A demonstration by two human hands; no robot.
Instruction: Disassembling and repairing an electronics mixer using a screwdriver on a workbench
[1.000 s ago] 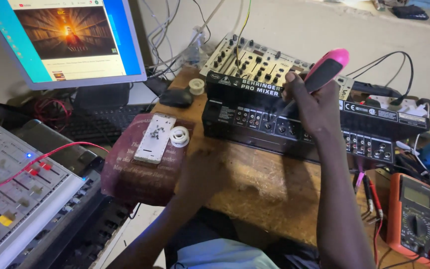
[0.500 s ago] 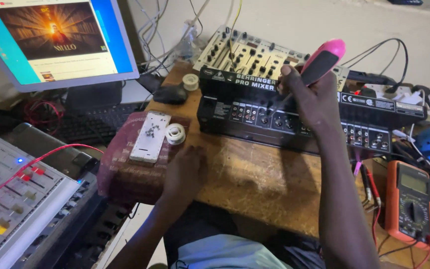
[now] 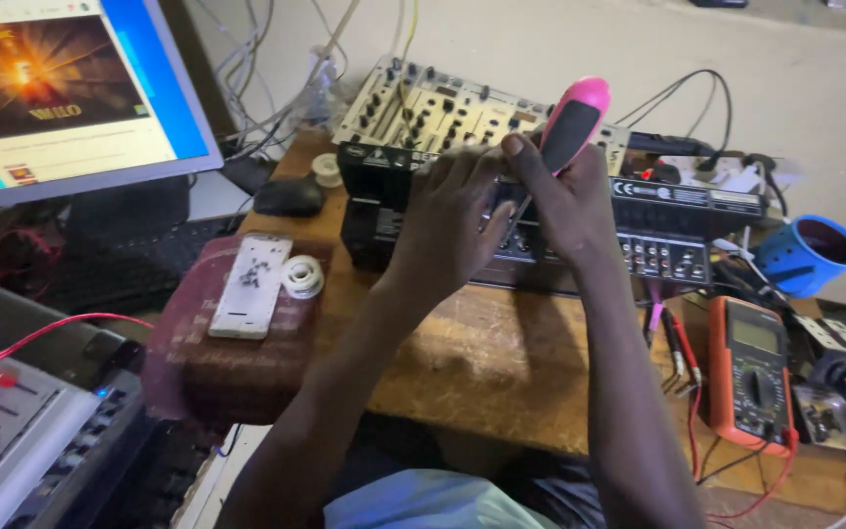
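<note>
We hold a screwdriver (image 3: 568, 127) with a pink and black handle in our right hand (image 3: 565, 201), fingers (image 3: 519, 157) clenched round the lower part of the handle while its pink end sticks up above the fist. The shaft runs down and to the left, its tip hidden behind our left hand (image 3: 452, 211). That left hand rests on the front of the black audio mixer (image 3: 682, 220), fingers spread and loose, gripping nothing that we can see, just beside the screwdriver shaft. The mixer stands on the wooden desk (image 3: 482, 353), tilted up against a second, beige mixer (image 3: 423, 103) behind it. To the left lie a white panel (image 3: 250, 286) and a roll of white tape (image 3: 302, 276) on a dark red pad (image 3: 198, 362). An orange multimeter (image 3: 754, 370) lies to the right, with a blue cup (image 3: 807, 257) beyond it.
</note>
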